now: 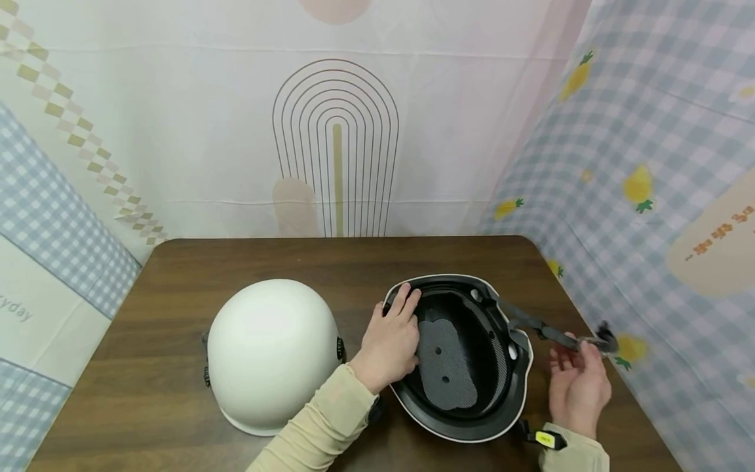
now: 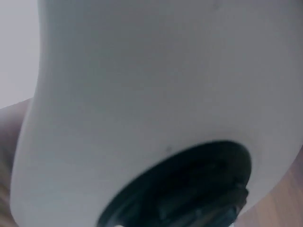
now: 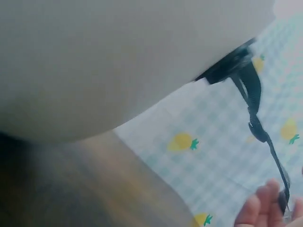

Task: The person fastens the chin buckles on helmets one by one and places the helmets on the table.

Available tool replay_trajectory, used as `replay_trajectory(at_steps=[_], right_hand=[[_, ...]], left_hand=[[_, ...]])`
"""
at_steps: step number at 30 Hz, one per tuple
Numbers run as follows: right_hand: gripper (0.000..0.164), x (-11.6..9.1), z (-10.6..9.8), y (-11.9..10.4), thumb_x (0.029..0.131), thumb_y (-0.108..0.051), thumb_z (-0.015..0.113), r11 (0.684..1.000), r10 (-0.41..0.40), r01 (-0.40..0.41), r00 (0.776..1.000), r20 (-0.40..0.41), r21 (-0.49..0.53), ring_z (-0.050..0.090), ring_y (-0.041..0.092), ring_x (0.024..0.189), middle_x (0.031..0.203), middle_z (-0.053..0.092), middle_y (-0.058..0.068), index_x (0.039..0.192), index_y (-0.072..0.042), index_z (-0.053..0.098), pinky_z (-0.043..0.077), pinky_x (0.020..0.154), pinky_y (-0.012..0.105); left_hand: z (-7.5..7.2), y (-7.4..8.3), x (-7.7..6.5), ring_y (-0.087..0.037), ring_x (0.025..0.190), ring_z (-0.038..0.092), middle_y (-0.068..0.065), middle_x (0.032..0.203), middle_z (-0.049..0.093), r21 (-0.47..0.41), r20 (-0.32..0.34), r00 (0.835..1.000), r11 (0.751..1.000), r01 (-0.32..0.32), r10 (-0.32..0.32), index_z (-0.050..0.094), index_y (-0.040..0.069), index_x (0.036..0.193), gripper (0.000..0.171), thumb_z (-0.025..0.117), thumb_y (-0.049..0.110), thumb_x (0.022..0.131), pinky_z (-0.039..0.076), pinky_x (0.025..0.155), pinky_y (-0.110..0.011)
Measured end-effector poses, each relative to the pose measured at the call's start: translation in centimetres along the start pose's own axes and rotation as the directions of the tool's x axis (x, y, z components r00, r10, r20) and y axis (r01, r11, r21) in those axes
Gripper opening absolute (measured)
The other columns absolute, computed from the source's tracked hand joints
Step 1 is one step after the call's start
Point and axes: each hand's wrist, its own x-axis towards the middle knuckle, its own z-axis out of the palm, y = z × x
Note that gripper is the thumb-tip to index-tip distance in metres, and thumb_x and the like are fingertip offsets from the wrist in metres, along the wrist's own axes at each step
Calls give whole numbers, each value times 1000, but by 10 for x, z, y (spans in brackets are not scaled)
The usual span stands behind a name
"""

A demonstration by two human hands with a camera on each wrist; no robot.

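An upturned white helmet (image 1: 460,429) shows its black lining and grey mesh padding (image 1: 445,373) in the head view. Across its left rim lies my left hand (image 1: 392,344), steadying it, with fingertips reaching the inner edge. A dark chin strap (image 1: 533,324) stretches out from the helmet's right side. My right hand (image 1: 578,387) pinches the strap's far end near a dark buckle (image 1: 606,337). The right wrist view shows the same strap (image 3: 255,127) hanging from the shell, with the right fingers (image 3: 262,203) at its lower end.
A second white helmet (image 1: 271,354) stands dome up on the left of the brown wooden table (image 1: 348,262). A black piece with a yellow label (image 1: 545,439) lies by the right sleeve. Patterned cloths hang behind and beside the table.
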Motion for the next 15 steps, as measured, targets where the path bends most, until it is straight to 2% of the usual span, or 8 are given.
replay_trajectory(at_steps=[3,5,7,11,14,15], right_hand=[[18,0,2,-2,91,-1,66,996,-77,79,996,-44,49,58,29,70,95,67,18,96,-4,49,46,65,36],[23,1,3,-3,88,0,70,992,-112,116,991,-69,51,59,29,69,95,67,18,95,-2,48,47,64,36],[29,2,4,-4,85,1,72,989,-136,141,986,-101,51,60,29,67,96,68,19,97,-2,46,48,62,36],[44,4,2,-10,86,1,71,988,-117,127,985,-125,82,61,26,73,106,67,15,118,-8,42,48,62,35],[43,5,-4,-18,90,-3,68,988,-93,108,987,-131,109,63,26,81,110,66,14,124,-8,43,48,65,34],[37,6,-5,-21,92,-5,66,988,-96,111,986,-139,105,64,26,83,110,66,14,122,-7,44,48,65,34]], left_hand=[[0,0,0,-26,147,12,-9,157,27,35,-3,1000,999,8,-8,65,11,124,56,80,39,77,39,100,-50],[0,0,-1,-27,147,12,-9,157,27,41,-10,1000,999,10,-9,63,11,125,57,81,36,77,40,99,-50],[0,0,-1,-27,147,12,-9,156,28,37,-21,1000,999,10,-9,63,10,124,57,82,35,76,42,97,-50],[1,0,-2,-30,147,13,-11,155,30,22,-23,1000,1000,16,-15,64,9,125,56,81,36,78,44,93,-51],[2,-2,-3,-30,146,15,-12,154,32,-6,-27,999,999,33,-33,65,9,123,52,80,34,79,45,92,-51],[2,-2,-4,-30,146,15,-12,154,33,-21,-35,999,999,37,-38,65,9,121,49,79,32,80,45,92,-51]])
